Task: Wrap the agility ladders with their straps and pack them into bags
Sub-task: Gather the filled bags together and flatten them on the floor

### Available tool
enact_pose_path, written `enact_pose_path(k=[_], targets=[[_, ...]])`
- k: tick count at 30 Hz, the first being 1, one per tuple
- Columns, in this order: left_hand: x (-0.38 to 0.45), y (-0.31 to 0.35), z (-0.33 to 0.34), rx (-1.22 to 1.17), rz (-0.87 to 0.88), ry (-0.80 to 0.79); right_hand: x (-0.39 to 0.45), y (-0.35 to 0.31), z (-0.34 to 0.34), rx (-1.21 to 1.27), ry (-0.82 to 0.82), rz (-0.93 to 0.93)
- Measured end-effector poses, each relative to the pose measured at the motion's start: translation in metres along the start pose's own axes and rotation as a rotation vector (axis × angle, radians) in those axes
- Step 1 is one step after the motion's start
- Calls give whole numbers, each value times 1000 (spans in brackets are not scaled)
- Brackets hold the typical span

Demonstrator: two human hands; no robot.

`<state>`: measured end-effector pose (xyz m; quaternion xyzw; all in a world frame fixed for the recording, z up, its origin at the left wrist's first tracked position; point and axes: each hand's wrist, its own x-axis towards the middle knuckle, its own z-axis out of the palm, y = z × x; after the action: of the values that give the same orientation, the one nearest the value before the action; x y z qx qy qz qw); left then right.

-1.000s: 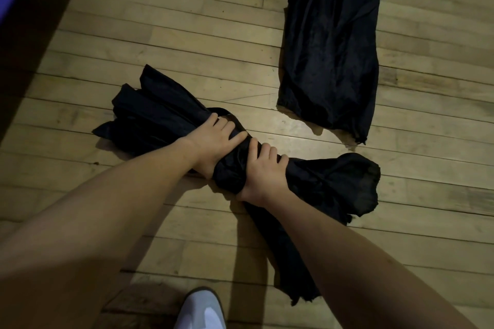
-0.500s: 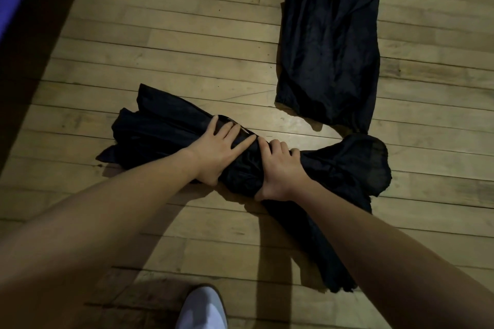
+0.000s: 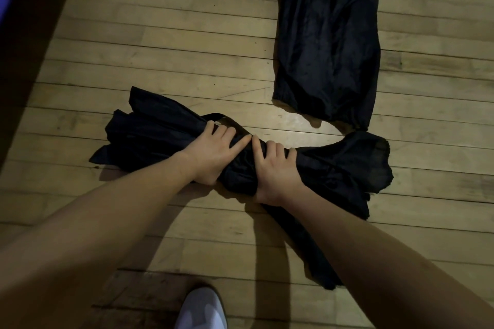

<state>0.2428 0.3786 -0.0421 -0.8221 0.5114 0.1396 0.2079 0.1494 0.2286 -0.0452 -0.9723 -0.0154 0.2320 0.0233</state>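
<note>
Dark bundle (image 3: 240,157) lies crosswise on the wooden floor (image 3: 160,43), pinched narrow at the middle, fabric flaring out to both sides of the grip. Looks like a bag over a folded ladder, though what is inside cannot be seen.

Left hand (image 3: 213,152) presses on top, fingers fairly straight and spread, thumb tucked under the near side. Right hand (image 3: 272,168) is just beside it, fingers curled over the waist of the bundle, gripping it.

Judgement: soft, thin, slippery cloth outside, something stiffer within. Likely light. Best held at the cinched middle, where both hands are; the loose ends would only slide and bunch.

A dark strap loop (image 3: 227,119) shows just beyond the left fingers.

Second dark bag (image 3: 328,43) lies flat beyond the right hand, its near corner close to the bundle's flared end. White shoe (image 3: 200,310) nearest the viewer.
</note>
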Motion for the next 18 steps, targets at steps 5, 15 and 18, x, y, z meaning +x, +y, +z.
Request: enact_pose_path(k=[5,15,18], targets=[[3,0,-22,-43,-47,25,1,22,-24,-14,20,-57],[-29,-26,-168,-41,-202,68,-42,61,-164,-113,144,-118],[-66,-36,-225,-60,-237,70,-74,55,-227,-122,155,-157]])
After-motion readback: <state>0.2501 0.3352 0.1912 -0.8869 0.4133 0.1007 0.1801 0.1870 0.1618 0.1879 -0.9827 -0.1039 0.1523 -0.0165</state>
